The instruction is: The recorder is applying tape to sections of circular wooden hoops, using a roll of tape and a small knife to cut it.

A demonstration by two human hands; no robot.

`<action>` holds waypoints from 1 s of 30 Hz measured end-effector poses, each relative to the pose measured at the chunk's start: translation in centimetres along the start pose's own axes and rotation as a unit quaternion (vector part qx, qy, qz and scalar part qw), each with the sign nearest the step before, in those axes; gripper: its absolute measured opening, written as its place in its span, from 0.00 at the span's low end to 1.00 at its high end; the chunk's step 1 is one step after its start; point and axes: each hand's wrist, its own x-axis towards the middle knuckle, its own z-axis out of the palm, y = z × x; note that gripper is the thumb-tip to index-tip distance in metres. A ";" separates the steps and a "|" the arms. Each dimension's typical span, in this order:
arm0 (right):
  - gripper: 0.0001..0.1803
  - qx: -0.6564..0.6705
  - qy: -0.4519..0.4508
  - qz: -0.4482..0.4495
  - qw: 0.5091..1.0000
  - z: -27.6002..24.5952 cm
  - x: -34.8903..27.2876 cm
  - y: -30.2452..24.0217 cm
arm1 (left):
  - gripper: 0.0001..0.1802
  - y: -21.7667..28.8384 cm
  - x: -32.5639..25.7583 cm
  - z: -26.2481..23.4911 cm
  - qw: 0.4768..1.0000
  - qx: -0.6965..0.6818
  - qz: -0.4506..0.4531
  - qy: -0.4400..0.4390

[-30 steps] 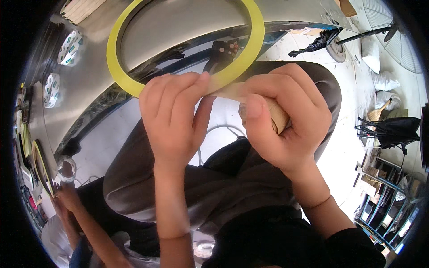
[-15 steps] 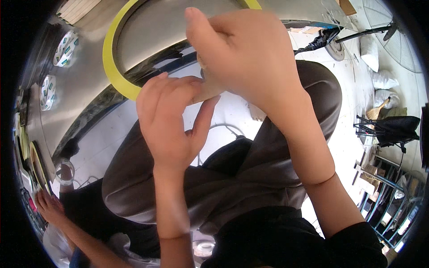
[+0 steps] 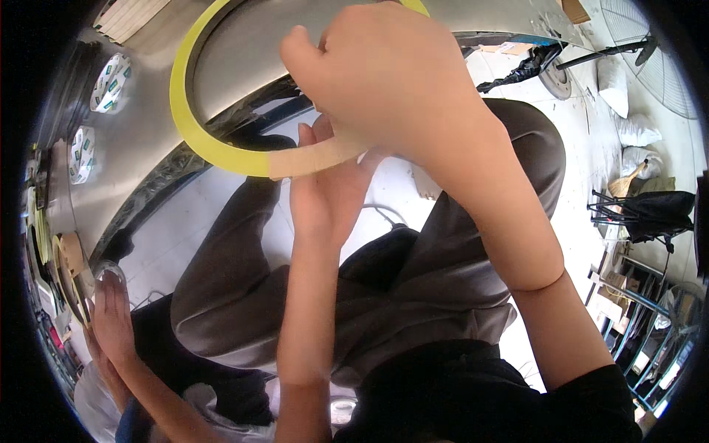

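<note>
A large flat yellow-green ring [image 3: 221, 156] lies partly over the metal table and juts out above my lap. A beige strip [image 3: 306, 160], like paper tape, covers part of its near side. My left hand [image 3: 325, 196] is under this strip, its fingertips showing past the ring's inner edge and its thumb partly behind my other hand. Above the strip's right end, my right hand [image 3: 402, 81] is closed with its back toward me and its thumb pointing left. Its curled fingers are hidden, so what they hold cannot be made out.
The metal table [image 3: 151, 111] carries two white patterned rolls [image 3: 111, 83] at the left. A co-worker's hands [image 3: 114, 325] are beside another ring [image 3: 63, 277] and a clear roll [image 3: 111, 270]. A black folding stool [image 3: 642, 214], a fan [image 3: 646, 52] and white sacks [image 3: 611, 87] stand right.
My left hand has moved down and right, turning from back-up to palm-up beneath the ring. The beige strip now shows along the ring. My right hand has shifted slightly up-left. The co-worker's hands have moved.
</note>
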 end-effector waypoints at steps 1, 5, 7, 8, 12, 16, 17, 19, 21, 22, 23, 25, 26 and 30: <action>0.08 0.001 0.002 -0.001 1.000 -0.3 0.2 -0.2 | 0.26 0.2 0.8 0.4 0.993 -0.091 -0.044 -0.053; 0.10 0.005 -0.070 0.070 0.995 -0.3 0.7 -0.7 | 0.30 -0.3 3.5 0.8 0.969 -0.190 -0.055 -0.145; 0.09 0.016 -0.081 0.131 0.988 -0.2 0.5 -0.4 | 0.30 -0.9 4.3 0.0 0.970 -0.188 -0.046 -0.149; 0.07 0.002 -0.082 0.083 0.993 -0.3 0.2 -0.3 | 0.30 -1.0 4.4 -0.5 0.970 -0.186 -0.033 -0.152; 0.22 0.197 0.003 0.171 0.965 -2.0 0.5 0.3 | 0.32 -1.5 4.2 -1.6 0.923 -0.344 -0.089 -0.148; 0.09 0.226 0.084 0.129 0.962 -4.0 -5.9 1.4 | 0.33 -3.0 2.9 -2.3 0.964 -0.236 -0.028 -0.116; 0.12 0.248 0.072 0.145 0.955 -4.6 -7.8 0.7 | 0.33 -3.5 2.6 -2.8 0.971 -0.209 -0.002 -0.114; 0.17 0.262 0.021 0.147 0.954 -4.6 -10.5 -0.6 | 0.32 -4.5 1.4 -3.7 0.960 -0.245 -0.009 -0.135; 0.26 0.273 -0.007 0.211 0.939 -3.7 -12.0 -2.0 | 0.31 -5.1 -0.8 -3.8 0.978 -0.201 -0.023 -0.052; 0.28 0.267 -0.005 0.213 0.940 -3.1 -12.1 -2.3 | 0.31 -5.3 -1.7 -3.6 0.978 -0.200 -0.027 -0.052; 0.29 0.265 -0.002 0.213 0.940 -2.5 -12.0 -2.6 | 0.29 -5.3 -2.5 -3.1 0.988 -0.152 -0.022 -0.003; 0.29 0.272 -0.010 0.239 0.932 -1.7 -12.5 -3.7 | 0.28 -5.3 -3.5 -2.9 0.994 -0.100 -0.018 0.045; 0.30 0.278 -0.021 0.262 0.924 -1.6 -12.8 -3.9 | 0.27 -5.5 -3.8 -2.9 0.983 -0.183 -0.028 -0.015; 0.26 0.302 -0.065 0.310 0.899 -2.4 -12.9 -4.4 | 0.26 -4.8 -4.6 -1.7 0.980 -0.193 -0.042 0.029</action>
